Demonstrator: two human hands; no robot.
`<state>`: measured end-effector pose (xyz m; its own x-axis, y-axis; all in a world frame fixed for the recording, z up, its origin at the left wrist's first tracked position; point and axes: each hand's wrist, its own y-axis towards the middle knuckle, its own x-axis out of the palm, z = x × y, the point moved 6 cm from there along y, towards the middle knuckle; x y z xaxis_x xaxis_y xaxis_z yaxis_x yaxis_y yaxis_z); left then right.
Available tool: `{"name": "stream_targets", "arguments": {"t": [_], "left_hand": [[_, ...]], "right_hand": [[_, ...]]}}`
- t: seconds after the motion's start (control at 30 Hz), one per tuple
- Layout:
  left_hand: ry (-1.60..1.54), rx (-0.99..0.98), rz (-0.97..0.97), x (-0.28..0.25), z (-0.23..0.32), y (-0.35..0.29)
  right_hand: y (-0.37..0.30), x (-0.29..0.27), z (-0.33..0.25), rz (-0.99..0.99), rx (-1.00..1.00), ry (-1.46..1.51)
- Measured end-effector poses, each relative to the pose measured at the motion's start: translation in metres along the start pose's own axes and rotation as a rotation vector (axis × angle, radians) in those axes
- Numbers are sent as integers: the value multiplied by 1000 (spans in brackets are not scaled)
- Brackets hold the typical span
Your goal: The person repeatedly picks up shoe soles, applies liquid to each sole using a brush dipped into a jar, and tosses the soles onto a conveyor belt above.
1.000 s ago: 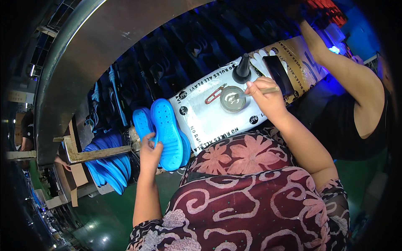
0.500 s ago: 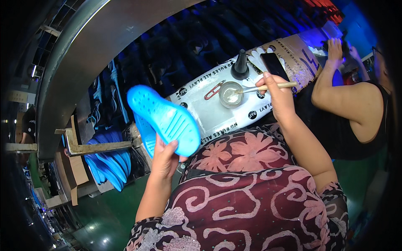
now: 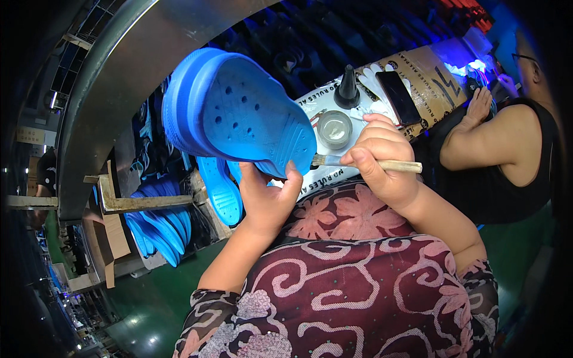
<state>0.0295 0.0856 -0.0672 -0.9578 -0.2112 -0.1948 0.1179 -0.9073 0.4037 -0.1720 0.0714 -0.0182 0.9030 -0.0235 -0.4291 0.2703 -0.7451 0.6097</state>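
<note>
My left hand point(image 3: 265, 206) is closed on the near end of a blue foam clog point(image 3: 250, 113), thumb and fingers at its rim. The clog is tilted, showing a sole surface with round holes and ridges. In my right hand point(image 3: 385, 158) is a paintbrush point(image 3: 394, 166) with a pale wooden handle. Its bristle tip meets the clog's right edge, touching or very close. Beyond the brush stands a glass jar point(image 3: 335, 130) with whitish contents. Light blue insoles point(image 3: 224, 200) lie just left of my left hand.
Behind the jar are a black cone-topped bottle point(image 3: 347, 89), a phone point(image 3: 399, 98) and a white glove point(image 3: 370, 77). Stacked blue pieces point(image 3: 158, 227) lie at left, near a wooden bar point(image 3: 149, 204). A curved metal frame point(image 3: 98, 77) arches overhead. A co-worker point(image 3: 507, 149) sits at right.
My left hand held a light blue insole; now it holds the blue clog, and light blue insoles lie beside it. The brush has left the jar and moved to the clog's edge.
</note>
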Motion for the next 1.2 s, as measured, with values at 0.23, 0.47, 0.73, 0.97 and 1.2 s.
{"name": "stream_targets", "arguments": {"t": [0.23, 0.47, 0.73, 0.97, 1.2], "left_hand": [[150, 273, -25, 1, 6, 2], [164, 287, -47, 2, 5, 0], [122, 230, -12, -1, 3, -4], [201, 290, -170, 6, 16, 3], [259, 248, -213, 9, 20, 4]], "right_hand": [[2, 3, 6, -29, 23, -70], [6, 5, 6, -10, 12, -41], [6, -1, 7, -39, 19, -92], [1, 5, 4, -57, -67, -63], [4, 6, 4, 13, -63, -15]]}}
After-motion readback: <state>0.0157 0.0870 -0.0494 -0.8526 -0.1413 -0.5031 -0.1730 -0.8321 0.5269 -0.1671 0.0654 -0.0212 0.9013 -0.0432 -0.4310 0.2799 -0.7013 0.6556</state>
